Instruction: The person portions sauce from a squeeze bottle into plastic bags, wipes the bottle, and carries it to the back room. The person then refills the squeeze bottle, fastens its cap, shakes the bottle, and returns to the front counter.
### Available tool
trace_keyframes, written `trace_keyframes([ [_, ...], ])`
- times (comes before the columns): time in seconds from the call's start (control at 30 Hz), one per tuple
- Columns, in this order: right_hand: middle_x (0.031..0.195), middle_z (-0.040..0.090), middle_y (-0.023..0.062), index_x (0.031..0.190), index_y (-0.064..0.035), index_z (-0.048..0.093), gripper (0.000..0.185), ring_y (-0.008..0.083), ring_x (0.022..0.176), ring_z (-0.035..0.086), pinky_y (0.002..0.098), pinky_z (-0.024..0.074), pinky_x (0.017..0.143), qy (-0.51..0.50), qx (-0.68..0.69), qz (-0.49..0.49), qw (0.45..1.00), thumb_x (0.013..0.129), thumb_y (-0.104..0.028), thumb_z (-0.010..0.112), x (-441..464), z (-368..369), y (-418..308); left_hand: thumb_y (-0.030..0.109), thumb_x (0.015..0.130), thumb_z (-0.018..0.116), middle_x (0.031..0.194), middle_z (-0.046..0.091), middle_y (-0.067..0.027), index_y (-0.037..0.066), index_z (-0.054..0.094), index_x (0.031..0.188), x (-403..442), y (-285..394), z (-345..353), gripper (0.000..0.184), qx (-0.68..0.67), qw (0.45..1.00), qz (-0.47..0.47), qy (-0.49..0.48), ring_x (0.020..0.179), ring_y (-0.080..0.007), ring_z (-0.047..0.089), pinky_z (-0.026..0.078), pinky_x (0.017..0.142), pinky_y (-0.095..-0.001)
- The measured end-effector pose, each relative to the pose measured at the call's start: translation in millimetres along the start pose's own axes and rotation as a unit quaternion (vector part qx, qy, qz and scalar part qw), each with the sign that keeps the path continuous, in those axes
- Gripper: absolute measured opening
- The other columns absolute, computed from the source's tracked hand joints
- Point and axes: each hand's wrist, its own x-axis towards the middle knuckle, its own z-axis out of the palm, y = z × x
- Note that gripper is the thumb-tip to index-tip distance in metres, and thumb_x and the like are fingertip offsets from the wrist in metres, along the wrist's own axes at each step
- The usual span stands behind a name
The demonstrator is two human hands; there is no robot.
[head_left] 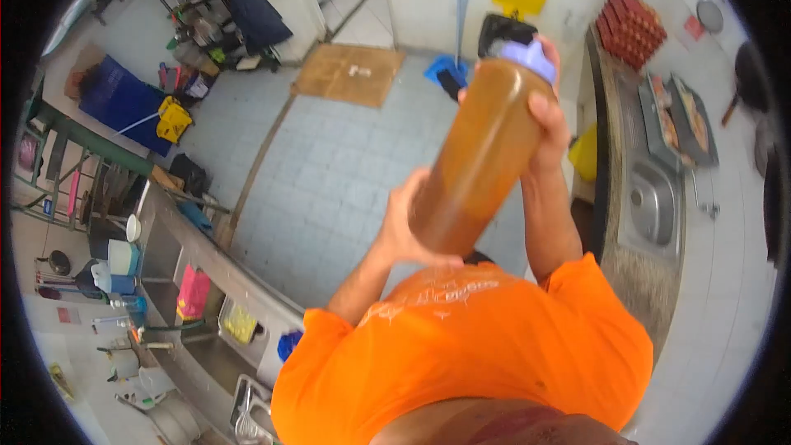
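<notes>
A large squeeze bottle (482, 156) of brownish-orange liquid is held up in front of my chest, tilted so that its purple cap (531, 59) points up and to the right. My left hand (404, 218) is wrapped around the base end. Near the cap, my right hand (550, 128) grips the upper part, its fingers partly hidden behind the bottle. The liquid looks darker toward the base.
A counter with a steel sink (652, 202) and red egg trays (630, 26) runs along the right. On the left stands a steel sink counter (206, 363) with a pink item (194, 290). Cardboard (346, 74) lies on the tiled floor (329, 165).
</notes>
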Motion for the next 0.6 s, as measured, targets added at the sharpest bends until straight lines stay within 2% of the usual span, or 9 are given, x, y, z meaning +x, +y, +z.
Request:
trace_keyframes([
  [0.07, 0.120, 0.059, 0.0198, 0.150, -0.0150, 0.031, 0.081, 0.0338, 0.105, 0.064, 0.0506, 0.0554, 0.091, -0.001, -0.019, 0.039, 0.999, 0.082, -0.032, 0.071, 60, -27, 22, 0.045, 0.048, 0.102, 0.114, 0.069, -0.0134, -0.002, 0.058, 0.128, 34, -17, -9, 0.103, 0.064, 0.998, -0.005, 0.017, 0.106, -0.0195, 0.064, 0.051, 0.095, -0.0363],
  [0.13, 0.119, 0.059, 0.0215, 0.150, -0.0148, 0.031, 0.081, 0.0361, 0.105, 0.065, 0.0519, 0.0563, 0.091, 0.031, -0.001, 0.097, 0.995, 0.081, -0.035, 0.070, 122, -55, 55, 0.048, 0.048, 0.102, 0.114, 0.071, -0.0150, -0.002, 0.058, 0.126, 57, -47, -21, 0.102, 0.025, 0.994, -0.079, 0.071, 0.103, -0.0203, 0.066, 0.052, 0.093, -0.0385],
  [0.23, 0.114, 0.063, 0.0273, 0.148, -0.0115, 0.036, 0.074, 0.0408, 0.097, 0.069, 0.0511, 0.0603, 0.083, -0.019, 0.079, 0.098, 0.992, 0.087, -0.042, 0.064, 175, -41, 78, 0.049, 0.048, 0.102, 0.108, 0.071, -0.0151, -0.003, 0.057, 0.127, 126, -51, -59, 0.104, 0.125, 0.990, 0.024, 0.068, 0.097, -0.0233, 0.068, 0.053, 0.090, -0.0398],
  [0.33, 0.118, 0.063, 0.0302, 0.148, -0.0156, 0.040, 0.069, 0.0432, 0.092, 0.070, 0.0521, 0.0612, 0.076, -0.019, 0.095, 0.110, 0.989, 0.090, -0.047, 0.060, 249, -50, 141, 0.052, 0.047, 0.102, 0.104, 0.071, -0.0163, -0.005, 0.056, 0.124, 185, -74, -87, 0.106, 0.181, 0.973, -0.021, 0.144, 0.099, -0.0253, 0.070, 0.053, 0.092, -0.0402],
  [0.4, 0.123, 0.060, 0.0301, 0.150, -0.0241, 0.039, 0.069, 0.0447, 0.094, 0.069, 0.0550, 0.0607, 0.077, -0.012, 0.149, 0.202, 0.968, 0.089, -0.049, 0.061, 297, -65, 191, 0.054, 0.043, 0.103, 0.102, 0.071, -0.0163, -0.004, 0.056, 0.117, 185, -126, -113, 0.104, 0.295, 0.924, -0.002, 0.243, 0.097, -0.0279, 0.070, 0.054, 0.089, -0.0388],
  [0.43, 0.126, 0.059, 0.0298, 0.151, -0.0278, 0.037, 0.070, 0.0450, 0.096, 0.068, 0.0560, 0.0605, 0.078, -0.012, 0.192, 0.236, 0.952, 0.089, -0.050, 0.061, 313, -66, 213, 0.055, 0.042, 0.103, 0.101, 0.071, -0.0162, -0.003, 0.056, 0.115, 199, -121, -131, 0.105, 0.254, 0.942, -0.036, 0.215, 0.095, -0.0284, 0.070, 0.054, 0.088, -0.0382],
  [0.53, 0.127, 0.059, 0.0271, 0.151, -0.0187, 0.038, 0.071, 0.0445, 0.102, 0.067, 0.0538, 0.0594, 0.083, -0.154, 0.196, 0.160, 0.955, 0.091, -0.050, 0.059, 368, -55, 262, 0.045, 0.068, 0.096, 0.107, 0.071, -0.0115, -0.002, 0.058, 0.116, 271, -146, -179, 0.077, 0.199, 0.946, 0.077, 0.243, 0.098, -0.0190, 0.066, 0.053, 0.090, -0.0351],
  [0.57, 0.126, 0.060, 0.0251, 0.152, -0.0199, 0.037, 0.072, 0.0450, 0.106, 0.065, 0.0547, 0.0591, 0.084, -0.062, 0.136, 0.204, 0.967, 0.090, -0.049, 0.060, 399, -53, 289, 0.041, 0.075, 0.092, 0.104, 0.072, -0.0118, -0.001, 0.059, 0.112, 292, -171, -206, 0.065, 0.231, 0.930, 0.096, 0.269, 0.095, -0.0174, 0.067, 0.054, 0.087, -0.0340],
  [0.6, 0.124, 0.060, 0.0253, 0.154, -0.0259, 0.034, 0.073, 0.0444, 0.106, 0.066, 0.0550, 0.0591, 0.085, -0.095, 0.139, 0.258, 0.951, 0.090, -0.048, 0.062, 438, -61, 325, 0.041, 0.073, 0.093, 0.102, 0.073, -0.0122, -0.001, 0.060, 0.110, 306, -185, -233, 0.065, 0.229, 0.932, 0.063, 0.275, 0.093, -0.0167, 0.067, 0.054, 0.084, -0.0337],
])
